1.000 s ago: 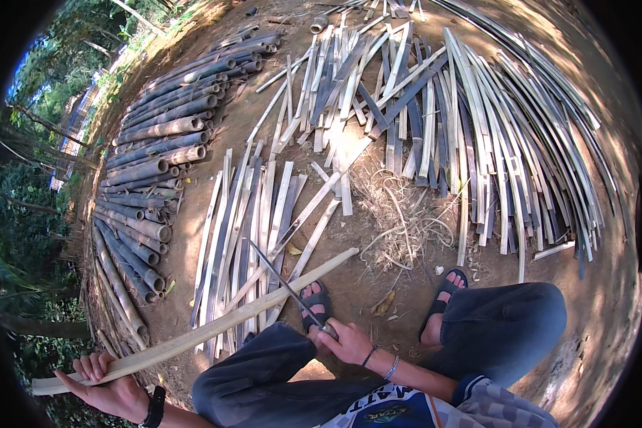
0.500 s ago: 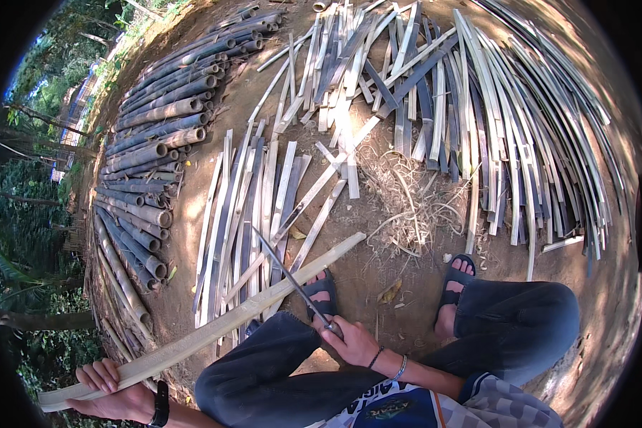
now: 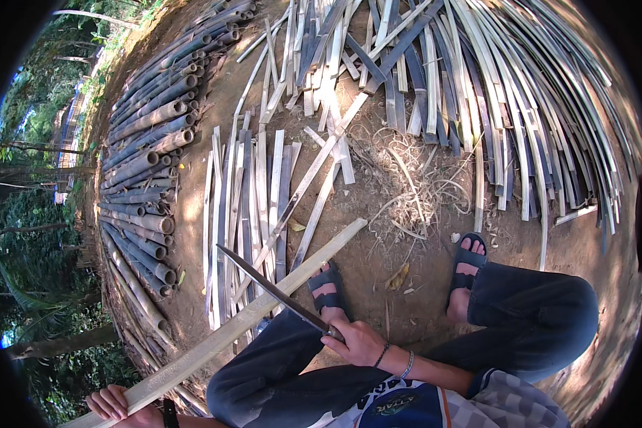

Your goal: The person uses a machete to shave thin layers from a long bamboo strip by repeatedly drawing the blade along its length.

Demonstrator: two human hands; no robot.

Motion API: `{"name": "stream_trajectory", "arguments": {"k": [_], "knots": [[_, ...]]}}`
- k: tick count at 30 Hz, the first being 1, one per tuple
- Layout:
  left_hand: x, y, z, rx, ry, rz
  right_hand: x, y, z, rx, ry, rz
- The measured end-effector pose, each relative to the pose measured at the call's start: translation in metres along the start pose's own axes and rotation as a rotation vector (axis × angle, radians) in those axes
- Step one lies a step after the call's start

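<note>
My left hand (image 3: 114, 405), at the lower left, is closed around the near end of a long pale bamboo strip (image 3: 214, 334). The strip slants up to the right, over my bent left knee, and its far end lies above the ground between my feet. In my right hand (image 3: 357, 342) is the handle of a long dark-bladed knife (image 3: 267, 285). Its blade points up and to the left and crosses over the strip, with the tip beyond the strip's far edge. Whether blade and strip touch, I cannot tell.
Whole bamboo poles (image 3: 150, 171) are stacked at the left. Split bamboo strips (image 3: 246, 185) lie ahead of my left foot, and a large spread of strips (image 3: 506, 121) covers the far right. Curly shavings (image 3: 414, 185) heap between them. My sandalled feet (image 3: 467, 274) rest on bare soil.
The knife blade has swung lower and further left across the strip. My left hand has shifted down and slightly right with the strip, and the whole view has tilted a little.
</note>
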State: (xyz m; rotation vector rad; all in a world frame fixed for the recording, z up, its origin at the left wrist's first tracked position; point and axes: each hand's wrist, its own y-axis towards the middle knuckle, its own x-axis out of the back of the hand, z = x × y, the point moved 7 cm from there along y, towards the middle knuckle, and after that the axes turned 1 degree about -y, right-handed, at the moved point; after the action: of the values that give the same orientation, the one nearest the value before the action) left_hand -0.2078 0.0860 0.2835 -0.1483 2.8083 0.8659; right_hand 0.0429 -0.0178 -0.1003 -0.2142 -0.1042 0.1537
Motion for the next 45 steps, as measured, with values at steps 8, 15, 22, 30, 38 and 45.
{"name": "stream_trajectory", "arguments": {"k": [8,15,22,30,38,45], "knots": [[-0.003,-0.002,-0.001,0.01,0.052,0.036,0.014,0.008,-0.047,-0.276,0.138,-0.182],[0.007,0.004,-0.003,0.001,0.06,-0.021,0.009,0.01,-0.04,-0.109,0.01,-0.096],[0.007,0.001,-0.003,-0.025,0.039,0.021,0.009,0.005,-0.043,-0.2,0.008,-0.197],[-0.009,-0.004,-0.003,-0.001,0.02,0.048,0.031,0.018,-0.102,-0.301,0.024,-0.273],[0.001,0.001,-0.002,0.007,0.003,0.033,0.011,0.008,-0.024,-0.009,0.051,-0.063],[-0.012,-0.002,-0.002,0.016,-0.038,0.188,0.036,0.015,-0.099,-0.369,-0.034,-0.305]]}}
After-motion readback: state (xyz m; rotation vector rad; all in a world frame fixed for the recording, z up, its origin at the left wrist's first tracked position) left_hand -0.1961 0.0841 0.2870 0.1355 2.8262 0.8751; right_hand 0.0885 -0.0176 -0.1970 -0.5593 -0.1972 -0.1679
